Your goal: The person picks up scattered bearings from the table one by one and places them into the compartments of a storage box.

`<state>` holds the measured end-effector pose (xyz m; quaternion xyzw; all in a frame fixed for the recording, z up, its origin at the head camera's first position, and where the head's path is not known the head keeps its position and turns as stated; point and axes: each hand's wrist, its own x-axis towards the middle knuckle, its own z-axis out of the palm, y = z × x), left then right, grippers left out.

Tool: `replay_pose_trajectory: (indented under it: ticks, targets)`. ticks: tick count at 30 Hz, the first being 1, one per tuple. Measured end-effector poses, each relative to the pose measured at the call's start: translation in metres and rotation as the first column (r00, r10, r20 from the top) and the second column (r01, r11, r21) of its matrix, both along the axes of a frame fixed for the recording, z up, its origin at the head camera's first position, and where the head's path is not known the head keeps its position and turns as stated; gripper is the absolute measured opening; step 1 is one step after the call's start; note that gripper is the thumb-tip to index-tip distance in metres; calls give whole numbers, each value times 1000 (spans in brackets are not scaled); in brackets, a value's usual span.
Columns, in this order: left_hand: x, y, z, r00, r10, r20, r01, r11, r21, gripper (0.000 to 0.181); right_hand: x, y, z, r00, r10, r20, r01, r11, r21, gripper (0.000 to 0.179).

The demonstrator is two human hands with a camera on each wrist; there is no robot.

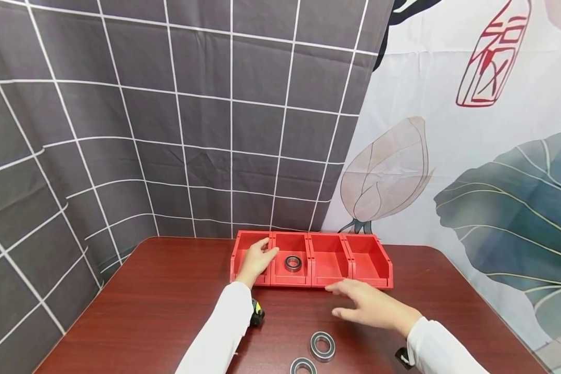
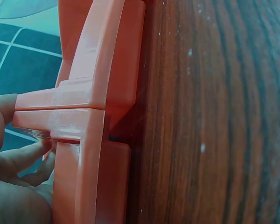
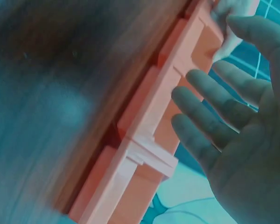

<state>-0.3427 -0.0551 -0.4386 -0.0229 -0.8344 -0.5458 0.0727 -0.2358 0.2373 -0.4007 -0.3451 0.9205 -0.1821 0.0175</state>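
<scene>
A row of joined red bins [image 1: 291, 281] stands at the back of the table. My left hand [image 1: 254, 261] grips the divider between the two leftmost bins, thumb on one side and fingers on the other; its fingertips are partly hidden behind the red wall [image 2: 90, 163]. A ball bearing [image 1: 286, 264] lies flat in the second bin from the left. In front of the right-hand bins hovers my right hand [image 1: 374, 307], its fingers spread and holding nothing; the right wrist view shows the bare palm [image 3: 252, 154].
Two more ball bearings, a farther one [image 1: 314, 347] and a nearer one [image 1: 303, 360], lie on the brown wooden table [image 1: 177, 296] near its front. Behind the bins hangs a dark grid-patterned cloth [image 1: 205, 171], with a white printed cloth [image 1: 402, 93] to the right.
</scene>
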Motion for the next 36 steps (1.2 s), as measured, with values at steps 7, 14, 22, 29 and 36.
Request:
replay_pose_trajectory:
  ticks: [7,14,22,29,36]
  targets:
    - [0,0,0,1000,-5,0,5,1000,13,55,11,-9,-4,992,66,105,-73,996,60,57]
    - [-1,0,-1,1000,1,12,-1,999,39,57,20,-14,-10,986,147,76,-152,986,72,55]
    - [-1,0,-1,1000,4,4,-4,999,53,55,28,-21,-14,963,250,103,-255,966,41,52]
    - [0,0,-1,1000,4,19,-6,998,68,56,33,-27,-20,945,327,18,-328,944,42,52]
    - [0,0,0,1000,2,19,-3,997,72,56,34,-30,-25,942,337,-2,-336,941,31,50]
